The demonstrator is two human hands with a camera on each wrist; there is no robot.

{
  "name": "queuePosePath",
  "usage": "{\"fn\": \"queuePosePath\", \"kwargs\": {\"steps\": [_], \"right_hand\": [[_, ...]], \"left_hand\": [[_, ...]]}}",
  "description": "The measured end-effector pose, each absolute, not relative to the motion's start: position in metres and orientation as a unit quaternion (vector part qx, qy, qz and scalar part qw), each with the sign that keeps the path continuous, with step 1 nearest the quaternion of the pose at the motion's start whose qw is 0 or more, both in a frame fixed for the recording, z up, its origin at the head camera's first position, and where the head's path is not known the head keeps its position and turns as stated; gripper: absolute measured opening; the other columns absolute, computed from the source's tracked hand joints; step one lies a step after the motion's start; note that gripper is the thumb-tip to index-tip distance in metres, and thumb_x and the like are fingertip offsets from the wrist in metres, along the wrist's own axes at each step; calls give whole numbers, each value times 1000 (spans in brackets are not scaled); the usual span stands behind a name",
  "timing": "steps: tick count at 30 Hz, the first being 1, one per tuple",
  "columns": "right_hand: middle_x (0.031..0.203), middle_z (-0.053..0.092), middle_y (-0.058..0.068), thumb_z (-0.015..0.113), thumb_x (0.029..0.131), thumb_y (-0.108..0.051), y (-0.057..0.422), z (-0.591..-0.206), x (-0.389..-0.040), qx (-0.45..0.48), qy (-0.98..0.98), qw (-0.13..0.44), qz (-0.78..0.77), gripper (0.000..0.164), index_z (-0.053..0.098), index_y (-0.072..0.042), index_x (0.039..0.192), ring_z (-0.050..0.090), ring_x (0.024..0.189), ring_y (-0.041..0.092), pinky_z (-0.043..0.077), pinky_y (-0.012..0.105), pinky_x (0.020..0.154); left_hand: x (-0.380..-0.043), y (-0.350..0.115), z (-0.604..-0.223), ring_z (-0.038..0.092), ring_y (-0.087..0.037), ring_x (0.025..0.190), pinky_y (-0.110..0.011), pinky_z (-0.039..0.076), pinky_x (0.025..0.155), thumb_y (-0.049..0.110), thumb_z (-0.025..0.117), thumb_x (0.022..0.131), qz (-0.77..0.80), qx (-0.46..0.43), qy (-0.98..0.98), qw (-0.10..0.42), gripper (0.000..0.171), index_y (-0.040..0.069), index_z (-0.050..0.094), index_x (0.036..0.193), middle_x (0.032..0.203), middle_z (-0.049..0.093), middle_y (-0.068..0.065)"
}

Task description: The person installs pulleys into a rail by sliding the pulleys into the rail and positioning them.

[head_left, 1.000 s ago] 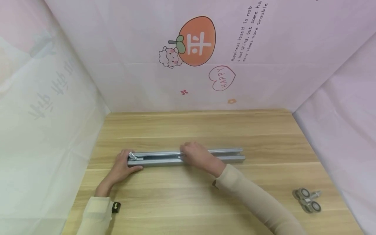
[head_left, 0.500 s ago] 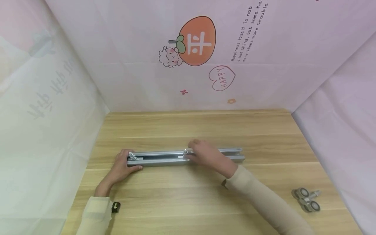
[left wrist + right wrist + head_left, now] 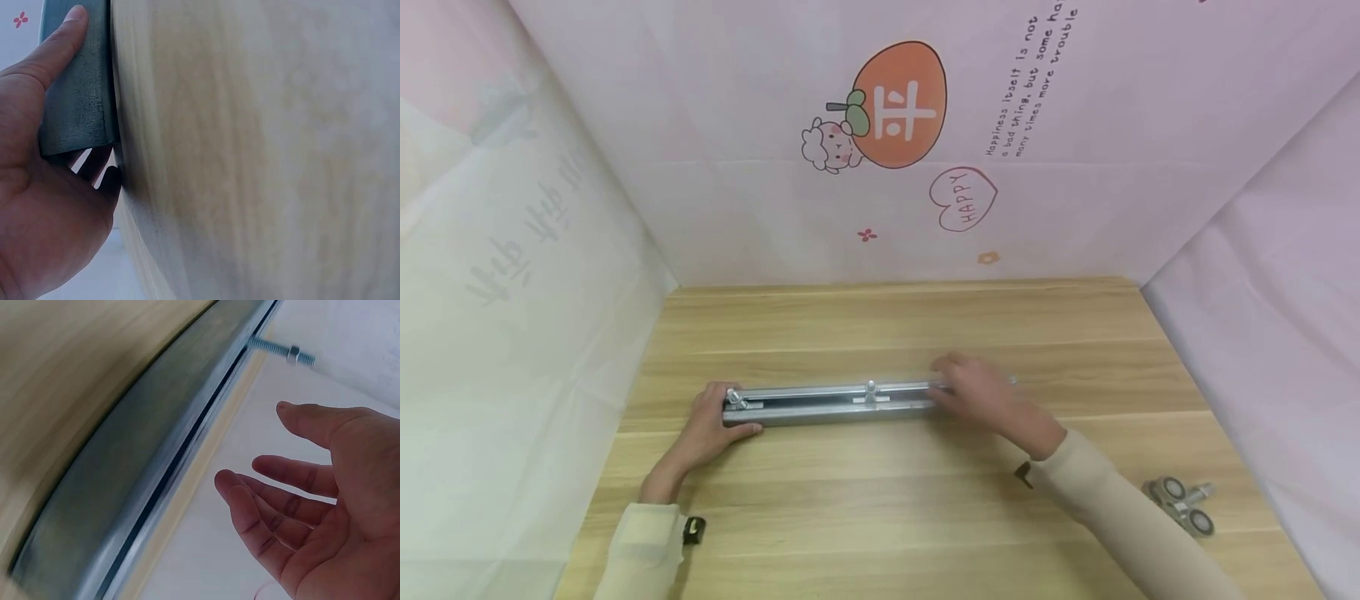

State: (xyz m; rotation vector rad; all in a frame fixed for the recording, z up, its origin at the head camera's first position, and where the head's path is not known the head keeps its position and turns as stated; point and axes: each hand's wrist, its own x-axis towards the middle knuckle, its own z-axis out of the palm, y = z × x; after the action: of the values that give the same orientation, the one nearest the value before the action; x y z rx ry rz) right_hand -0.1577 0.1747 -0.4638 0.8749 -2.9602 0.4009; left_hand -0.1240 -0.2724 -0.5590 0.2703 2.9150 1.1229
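A grey metal channel rail [image 3: 805,417] lies on the wooden table, slot facing up. My left hand [image 3: 703,429] grips its left end, thumb along the near side, as the left wrist view shows on the rail's wall [image 3: 81,94]. Beside that hand a bolt [image 3: 737,398] leans out of the slot. Midway along stands an upright threaded bolt [image 3: 871,390], which carries a nut [image 3: 292,354] in the right wrist view. My right hand [image 3: 981,396], blurred, is over the rail's right part, fingers loosely bent and holding nothing. It hides much of that end.
A roller trolley [image 3: 1187,508] with wheels and a bolt lies at the right of the table [image 3: 865,517], partly behind my right sleeve. Printed cloth walls [image 3: 760,225] rise behind and at both sides of the table.
My right hand has let go of the middle bolt and moved right along the rail, uncovering the bolt. My left hand keeps its hold on the rail's end.
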Motion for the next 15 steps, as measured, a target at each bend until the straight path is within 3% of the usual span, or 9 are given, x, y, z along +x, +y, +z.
{"fn": "queuePosePath", "kwargs": {"steps": [6,15], "right_hand": [[112,69,20,68,89,-29,210,-457,-156,252,-959,20,128,41,67,3,114,67,96,34,54,49,82],[115,67,22,63,92,-32,268,-461,-153,184,-974,-9,134,43,65,2,118,68,90,32,54,50,75]], "left_hand": [[-124,-273,-559,45,-33,105,-51,29,96,39,82,72,355,90,931,0,72,1,49,123,115,52,-18],[-125,-274,-560,46,-33,105,-51,29,96,39,82,71,353,92,931,-2,73,1,49,124,115,53,-18]]}}
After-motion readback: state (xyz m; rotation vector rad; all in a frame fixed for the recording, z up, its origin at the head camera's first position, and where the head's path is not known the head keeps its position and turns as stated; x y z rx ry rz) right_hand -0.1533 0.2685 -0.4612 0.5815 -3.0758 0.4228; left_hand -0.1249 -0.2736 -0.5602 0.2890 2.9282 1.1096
